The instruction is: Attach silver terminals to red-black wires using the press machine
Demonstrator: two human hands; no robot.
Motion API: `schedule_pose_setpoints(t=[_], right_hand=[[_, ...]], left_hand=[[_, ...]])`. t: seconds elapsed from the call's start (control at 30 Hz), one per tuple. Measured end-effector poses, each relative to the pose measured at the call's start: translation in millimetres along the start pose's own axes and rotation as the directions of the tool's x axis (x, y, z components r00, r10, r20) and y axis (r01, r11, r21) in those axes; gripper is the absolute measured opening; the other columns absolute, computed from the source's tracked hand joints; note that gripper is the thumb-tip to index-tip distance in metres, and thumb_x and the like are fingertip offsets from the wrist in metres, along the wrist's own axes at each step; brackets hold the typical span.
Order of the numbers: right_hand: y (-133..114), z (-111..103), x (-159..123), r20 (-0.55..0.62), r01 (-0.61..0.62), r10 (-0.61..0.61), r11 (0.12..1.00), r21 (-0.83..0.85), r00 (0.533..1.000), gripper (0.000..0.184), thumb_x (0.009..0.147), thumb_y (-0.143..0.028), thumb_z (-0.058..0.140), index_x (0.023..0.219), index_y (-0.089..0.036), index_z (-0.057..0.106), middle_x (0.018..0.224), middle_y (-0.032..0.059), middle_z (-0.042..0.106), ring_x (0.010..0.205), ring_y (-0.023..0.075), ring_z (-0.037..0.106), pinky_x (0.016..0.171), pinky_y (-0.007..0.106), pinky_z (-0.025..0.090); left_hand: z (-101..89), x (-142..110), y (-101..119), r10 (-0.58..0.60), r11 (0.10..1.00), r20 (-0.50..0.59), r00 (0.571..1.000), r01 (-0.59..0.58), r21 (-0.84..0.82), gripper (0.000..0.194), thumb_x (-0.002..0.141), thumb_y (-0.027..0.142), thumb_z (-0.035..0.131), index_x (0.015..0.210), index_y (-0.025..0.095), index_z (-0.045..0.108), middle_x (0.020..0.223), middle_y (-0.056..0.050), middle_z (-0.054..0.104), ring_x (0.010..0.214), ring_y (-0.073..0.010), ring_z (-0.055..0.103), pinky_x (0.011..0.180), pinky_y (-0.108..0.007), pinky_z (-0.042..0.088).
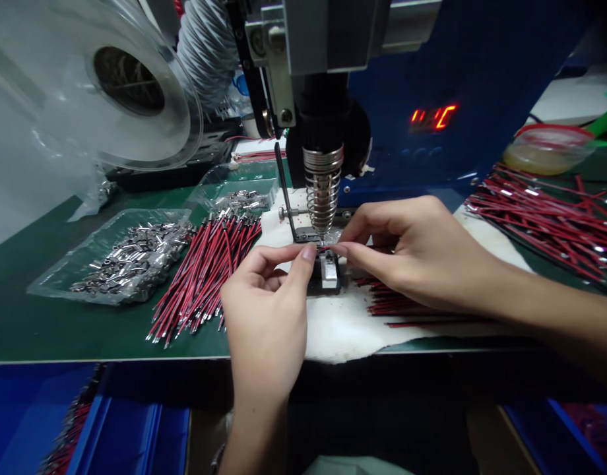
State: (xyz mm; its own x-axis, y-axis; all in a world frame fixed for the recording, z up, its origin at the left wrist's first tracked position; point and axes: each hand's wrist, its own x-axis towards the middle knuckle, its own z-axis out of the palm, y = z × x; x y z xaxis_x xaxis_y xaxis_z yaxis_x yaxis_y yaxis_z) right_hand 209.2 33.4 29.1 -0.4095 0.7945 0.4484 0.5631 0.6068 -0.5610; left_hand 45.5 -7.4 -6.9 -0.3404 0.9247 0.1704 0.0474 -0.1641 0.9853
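Observation:
My left hand (pixel 268 297) is closed in a pinch just left of the soldering tip (pixel 322 234). What its fingertips hold is too small and covered to make out. From the other side my right hand (pixel 407 247) pinches a thin red-and-black wire (pixel 328 249) under that tip. Both sets of fingertips meet above a small metal fixture (pixel 329 272). Around the tip's shaft runs a coil spring (pixel 323 171). Below my right hand, more red-and-black wires (pixel 397 300) lie on a white cloth (pixel 338 330).
Left of my hands are a pile of red-and-black wires (pixel 199 277) and a clear tray (pixel 51 284) of small metal parts. A large reel (pixel 179 125) stands behind. At right are more wires (pixel 555 224) and a plastic bowl (pixel 541 155). Blue bins (pixel 130 422) sit under the table edge.

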Motion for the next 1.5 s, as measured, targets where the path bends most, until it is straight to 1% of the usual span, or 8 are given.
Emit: schedule_pose_setpoints(t=[0.17, 0.3, 0.53, 0.73, 0.87, 1.0, 1.5], right_hand=[[-0.6, 0.0, -0.1, 0.0, -0.004, 0.004, 1.0, -0.017, 1.0, 0.01, 0.083, -0.018, 0.064, 0.075, -0.019, 0.069, 0.065, -0.0036, 0.067, 0.047, 0.0087, 0.052, 0.056, 0.027, 0.041], [-0.5, 0.7, -0.7, -0.004, -0.008, 0.008, 1.0, -0.023, 1.0, 0.01, 0.083, -0.019, 0.064, 0.075, -0.019, 0.069, 0.067, -0.0033, 0.068, 0.052, 0.0096, 0.054, 0.058, 0.027, 0.042], [-0.3, 1.1, -1.8, -0.011, 0.005, -0.005, 1.0, -0.024, 1.0, 0.008, 0.083, -0.019, 0.065, 0.076, -0.019, 0.069, 0.068, -0.0037, 0.068, 0.053, 0.0093, 0.055, 0.06, 0.026, 0.043], [-0.4, 0.8, -1.4, -0.011, 0.002, -0.002, 1.0, -0.026, 1.0, 0.009, 0.083, -0.019, 0.064, 0.076, -0.019, 0.069, 0.07, -0.0033, 0.069, 0.054, 0.0093, 0.055, 0.06, 0.026, 0.043], [-1.0, 0.0, -1.4, 0.0, 0.003, -0.003, 1.0, -0.022, 1.0, 0.009, 0.084, -0.02, 0.063, 0.077, -0.019, 0.07, 0.071, -0.0019, 0.07, 0.057, 0.0112, 0.058, 0.059, 0.027, 0.042], [-2.2, -0.3, -1.4, 0.006, -0.006, 0.006, 1.0, -0.026, 1.0, 0.01, 0.084, -0.019, 0.062, 0.076, -0.019, 0.069, 0.071, -0.0008, 0.071, 0.056, 0.0127, 0.058, 0.058, 0.028, 0.043], [-0.8, 0.9, -1.7, -0.008, -0.005, 0.005, 1.0, -0.014, 1.0, 0.009, 0.083, -0.02, 0.063, 0.076, -0.019, 0.069, 0.068, -0.0018, 0.068, 0.055, 0.0122, 0.057, 0.059, 0.028, 0.042]], left_hand=[[0.4, -0.1, 0.5, -0.01, 1.0, -0.005, 1.0, 0.01, -0.009, 0.015, 0.078, 0.035, 0.076, 0.082, 0.021, 0.071, 0.067, 0.003, 0.061, 0.047, -0.0031, 0.045, 0.049, -0.015, 0.043], [0.2, -0.6, 1.5, -0.01, 1.0, -0.006, 1.0, 0.01, 0.002, 0.016, 0.078, 0.036, 0.076, 0.082, 0.021, 0.071, 0.069, 0.003, 0.062, 0.051, -0.0043, 0.049, 0.052, -0.016, 0.045], [0.8, 0.9, 1.7, -0.019, 1.0, -0.014, 1.0, 0.019, 0.007, 0.017, 0.077, 0.035, 0.077, 0.082, 0.021, 0.07, 0.065, 0.003, 0.059, 0.05, -0.0051, 0.049, 0.051, -0.016, 0.044], [-0.4, 0.0, 1.8, -0.016, 1.0, -0.006, 1.0, 0.016, 0.01, 0.017, 0.077, 0.035, 0.077, 0.082, 0.02, 0.07, 0.066, 0.002, 0.06, 0.052, -0.0059, 0.051, 0.052, -0.017, 0.045], [-0.6, -0.9, 1.9, -0.016, 1.0, -0.002, 1.0, 0.016, 0.002, 0.018, 0.078, 0.036, 0.076, 0.083, 0.02, 0.07, 0.068, 0.002, 0.06, 0.054, -0.0072, 0.053, 0.053, -0.017, 0.045], [-0.3, -0.9, 1.9, -0.015, 1.0, 0.003, 1.0, 0.015, -0.006, 0.019, 0.078, 0.035, 0.076, 0.085, 0.019, 0.069, 0.07, 0.001, 0.061, 0.055, -0.0082, 0.054, 0.053, -0.019, 0.046], [0.1, -1.3, 2.1, -0.018, 1.0, -0.004, 1.0, 0.018, -0.002, 0.018, 0.078, 0.035, 0.076, 0.084, 0.019, 0.07, 0.069, 0.001, 0.061, 0.055, -0.0078, 0.054, 0.053, -0.018, 0.045]])
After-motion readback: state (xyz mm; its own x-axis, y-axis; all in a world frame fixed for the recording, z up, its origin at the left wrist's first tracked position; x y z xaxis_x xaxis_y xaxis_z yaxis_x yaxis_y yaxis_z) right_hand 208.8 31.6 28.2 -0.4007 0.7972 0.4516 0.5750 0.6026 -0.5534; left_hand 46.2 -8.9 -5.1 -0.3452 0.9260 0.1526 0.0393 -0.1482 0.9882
